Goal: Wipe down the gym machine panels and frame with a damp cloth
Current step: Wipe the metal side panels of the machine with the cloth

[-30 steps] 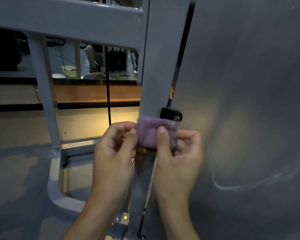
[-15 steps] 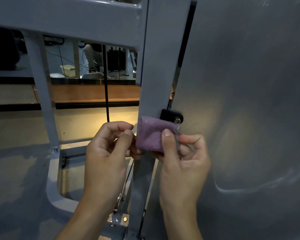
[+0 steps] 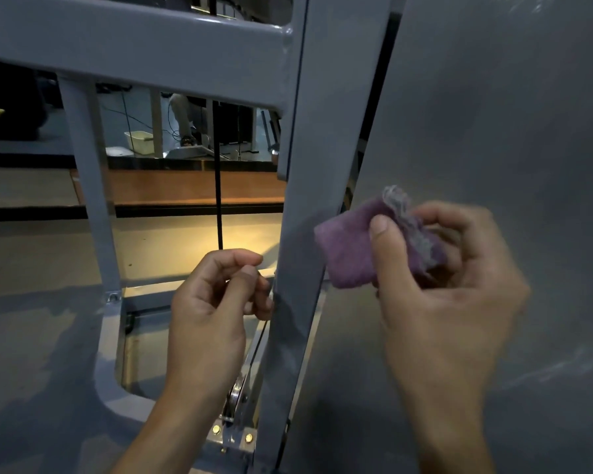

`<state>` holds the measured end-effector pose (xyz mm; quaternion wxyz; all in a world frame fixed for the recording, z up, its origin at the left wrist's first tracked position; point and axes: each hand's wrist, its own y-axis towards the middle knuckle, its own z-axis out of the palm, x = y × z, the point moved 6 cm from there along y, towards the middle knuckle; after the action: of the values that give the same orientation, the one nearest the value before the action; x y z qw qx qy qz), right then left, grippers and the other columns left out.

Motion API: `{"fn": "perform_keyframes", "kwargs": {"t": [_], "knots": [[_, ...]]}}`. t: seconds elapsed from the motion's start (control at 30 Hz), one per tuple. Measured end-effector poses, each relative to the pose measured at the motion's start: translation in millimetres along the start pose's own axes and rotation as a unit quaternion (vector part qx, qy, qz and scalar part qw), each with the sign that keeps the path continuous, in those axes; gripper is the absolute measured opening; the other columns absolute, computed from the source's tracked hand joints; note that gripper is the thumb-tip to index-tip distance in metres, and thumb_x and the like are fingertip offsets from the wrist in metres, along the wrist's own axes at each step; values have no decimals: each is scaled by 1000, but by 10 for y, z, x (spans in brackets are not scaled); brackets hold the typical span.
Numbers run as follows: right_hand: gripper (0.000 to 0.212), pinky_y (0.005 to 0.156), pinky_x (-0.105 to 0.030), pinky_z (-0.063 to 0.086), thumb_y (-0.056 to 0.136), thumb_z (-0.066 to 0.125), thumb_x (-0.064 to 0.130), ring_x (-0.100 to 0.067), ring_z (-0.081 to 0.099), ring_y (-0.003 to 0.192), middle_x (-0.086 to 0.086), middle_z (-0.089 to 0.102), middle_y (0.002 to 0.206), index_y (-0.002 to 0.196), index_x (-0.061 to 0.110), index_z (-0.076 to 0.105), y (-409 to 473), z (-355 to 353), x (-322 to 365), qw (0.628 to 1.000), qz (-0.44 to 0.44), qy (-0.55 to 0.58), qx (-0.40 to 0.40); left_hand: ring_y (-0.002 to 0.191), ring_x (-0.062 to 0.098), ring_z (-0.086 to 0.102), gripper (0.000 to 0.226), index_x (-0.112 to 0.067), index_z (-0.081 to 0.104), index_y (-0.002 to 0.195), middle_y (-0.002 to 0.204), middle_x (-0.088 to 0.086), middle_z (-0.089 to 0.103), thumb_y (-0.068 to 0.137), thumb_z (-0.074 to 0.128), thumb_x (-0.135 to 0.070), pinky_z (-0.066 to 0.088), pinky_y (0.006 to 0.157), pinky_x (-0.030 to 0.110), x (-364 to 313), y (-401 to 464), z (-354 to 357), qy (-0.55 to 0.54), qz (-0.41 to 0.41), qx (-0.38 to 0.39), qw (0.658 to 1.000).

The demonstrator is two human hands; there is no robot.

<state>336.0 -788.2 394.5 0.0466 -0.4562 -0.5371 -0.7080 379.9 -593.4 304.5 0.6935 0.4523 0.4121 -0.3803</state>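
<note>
Cloth: small folded pad of purple cloth (image 3: 351, 253), fuzzy, with a paler, frayed grey edge sticking up at its top right corner.
Cloth position: held up in front of the grey side panel (image 3: 493, 114), just right of the upright frame post (image 3: 308, 172); its left edge overlaps the gap between post and panel. Whether it touches the metal, I cannot tell.
Right hand: right hand (image 3: 449, 285) pinches the cloth, thumb across its front face, fingers curled behind; the cloth juts out left of and above the thumb. The hand is somewhat blurred.
Left hand: left hand (image 3: 213, 302) is off the cloth, fingers curled in with thumb against the forefinger, holding nothing I can see, knuckles close beside the post's left edge.
Below: a pulley (image 3: 237, 393) and bracket with brass bolts at the post's foot.
Behind: a thin black cable (image 3: 218, 186) runs down through the frame opening.
</note>
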Motion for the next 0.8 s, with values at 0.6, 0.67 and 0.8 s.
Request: {"fn": "perform_keyframes", "kwargs": {"t": [0.6, 0.67, 0.8], "knots": [[16, 72, -23, 49, 91, 65, 29, -6, 62, 84, 11, 65, 95, 104, 21, 68, -283, -7, -199, 986, -100, -118, 64, 67, 8, 62, 26, -26, 72, 91, 76, 5, 69, 96, 62, -2, 50, 63, 13, 64, -174, 361, 24, 49, 99, 994], [14, 77, -24, 48, 95, 62, 26, -10, 61, 88, 8, 62, 98, 107, 20, 66, -257, -125, -227, 985, -110, -123, 48, 63, 11, 61, 18, -26, 71, 90, 72, 8, 66, 96, 67, -10, 49, 62, 15, 75, -208, 412, 32, 65, 119, 990], [15, 82, -11, 40, 101, 58, 20, -3, 57, 93, 3, 58, 103, 113, 16, 64, -91, -354, -288, 984, -106, -140, -40, 58, 18, 61, 20, -31, 71, 86, 70, 13, 65, 93, 70, -13, 51, 59, 21, 132, -215, 437, 18, 71, 119, 990]]}}
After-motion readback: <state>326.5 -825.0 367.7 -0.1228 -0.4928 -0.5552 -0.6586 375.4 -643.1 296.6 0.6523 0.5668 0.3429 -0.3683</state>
